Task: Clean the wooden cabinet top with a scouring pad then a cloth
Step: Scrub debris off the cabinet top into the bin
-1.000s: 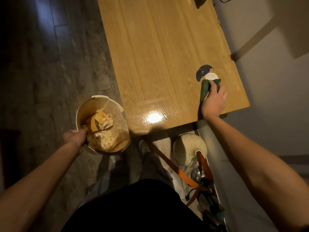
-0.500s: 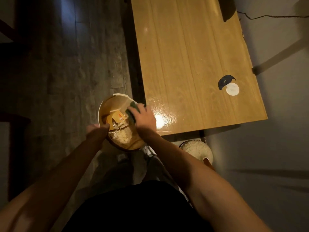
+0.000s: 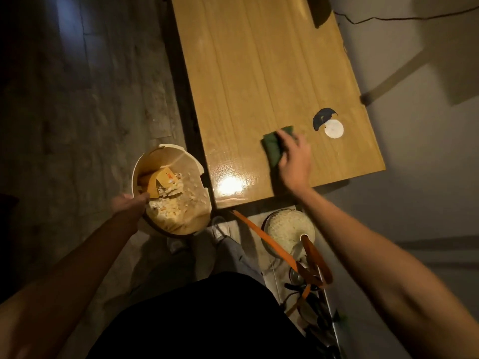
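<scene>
The wooden cabinet top (image 3: pixel 254 81) runs away from me, glossy near its front edge. My right hand (image 3: pixel 294 158) holds a green scouring pad (image 3: pixel 274 145) flat against the wood near the front right. Just beyond the pad lie a white round patch (image 3: pixel 334 128) and a dark blue mark (image 3: pixel 321 117). My left hand (image 3: pixel 128 203) grips the near rim of a round waste bin (image 3: pixel 166 156) held beside the cabinet's front left corner. Crumbs and a yellow wrapper fill the bin.
A dark shape (image 3: pixel 320 9) sits at the far right of the top, with a cable (image 3: pixel 388 18) trailing along the wall. Below the front edge stand a pale woven hat (image 3: pixel 289 230), an orange strap (image 3: pixel 261 235) and clutter on a low shelf. Wooden floor lies left.
My right hand carried the pad from beside the white patch to the bin at the front left corner, then back onto the top near the patch. My left hand kept hold of the bin.
</scene>
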Demonstrator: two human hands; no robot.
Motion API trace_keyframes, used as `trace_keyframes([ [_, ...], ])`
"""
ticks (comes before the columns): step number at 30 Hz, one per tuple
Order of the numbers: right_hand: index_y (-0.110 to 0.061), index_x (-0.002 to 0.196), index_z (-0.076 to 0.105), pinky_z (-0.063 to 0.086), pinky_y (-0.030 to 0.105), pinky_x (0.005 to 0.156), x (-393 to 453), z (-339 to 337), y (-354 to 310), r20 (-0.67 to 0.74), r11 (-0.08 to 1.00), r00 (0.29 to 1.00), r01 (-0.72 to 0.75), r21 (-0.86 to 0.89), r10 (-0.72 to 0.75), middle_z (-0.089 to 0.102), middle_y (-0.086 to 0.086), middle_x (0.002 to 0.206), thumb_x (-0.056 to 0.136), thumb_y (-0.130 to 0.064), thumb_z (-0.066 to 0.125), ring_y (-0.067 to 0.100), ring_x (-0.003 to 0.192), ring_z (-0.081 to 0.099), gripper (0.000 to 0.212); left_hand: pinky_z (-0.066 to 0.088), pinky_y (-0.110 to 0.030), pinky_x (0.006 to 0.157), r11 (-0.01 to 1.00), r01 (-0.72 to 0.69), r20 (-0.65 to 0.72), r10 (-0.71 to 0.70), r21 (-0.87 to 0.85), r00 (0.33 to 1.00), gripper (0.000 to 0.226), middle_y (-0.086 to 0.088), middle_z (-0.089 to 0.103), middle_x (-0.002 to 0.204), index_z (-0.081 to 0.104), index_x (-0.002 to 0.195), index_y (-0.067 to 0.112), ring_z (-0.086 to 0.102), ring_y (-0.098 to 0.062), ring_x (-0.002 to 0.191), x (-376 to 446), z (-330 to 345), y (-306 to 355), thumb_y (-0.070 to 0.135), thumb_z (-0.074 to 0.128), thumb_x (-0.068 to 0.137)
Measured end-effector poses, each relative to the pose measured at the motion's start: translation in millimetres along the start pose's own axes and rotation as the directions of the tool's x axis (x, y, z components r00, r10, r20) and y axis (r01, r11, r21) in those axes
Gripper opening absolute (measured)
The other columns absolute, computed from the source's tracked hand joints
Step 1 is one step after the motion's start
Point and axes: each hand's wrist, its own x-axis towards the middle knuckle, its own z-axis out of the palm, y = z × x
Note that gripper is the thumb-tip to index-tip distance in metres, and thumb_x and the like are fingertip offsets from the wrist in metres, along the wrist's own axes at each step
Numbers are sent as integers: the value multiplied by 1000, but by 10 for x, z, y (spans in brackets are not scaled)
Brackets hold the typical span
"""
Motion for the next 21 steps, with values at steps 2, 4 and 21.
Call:
trace_keyframes([
  [2, -27, 143, 55, 38, 34, 104, 235, -301, 525, -99, 991, 988, -121, -64, 114, 50, 10, 141, 92, 5, 51, 28, 129, 45, 60, 49, -33, 62, 1000, 17, -2, -17, 16, 1000, 33, -12, 61, 91, 62, 100, 3, 64, -33, 94, -3, 8, -3, 19, 80, 77],
  [4, -28, 141, 56, 38, 38, 108, 410, -568, 1033, -180, 966, 962, -229, -122, 205, 51, 10, 140, 95, 2, 50, 30, 128, 46, 56, 50, -33, 64, 998, 27, 5, -27, 52, 1000, 39, -14, 63, 98, 62, 108, 3, 61, -30, 90, 8, 19, -20, 21, 79, 78],
  [21, -26, 145, 49, 41, 48, 102, -91, -278, 1130, -88, 961, 971, -233, -148, 222, 45, 12, 147, 102, -12, 45, 34, 131, 41, 45, 45, -28, 54, 997, -68, 80, 64, 48, 995, 22, -8, 62, 86, 59, 86, 9, 61, -24, 81, -63, 86, -265, 19, 77, 79],
])
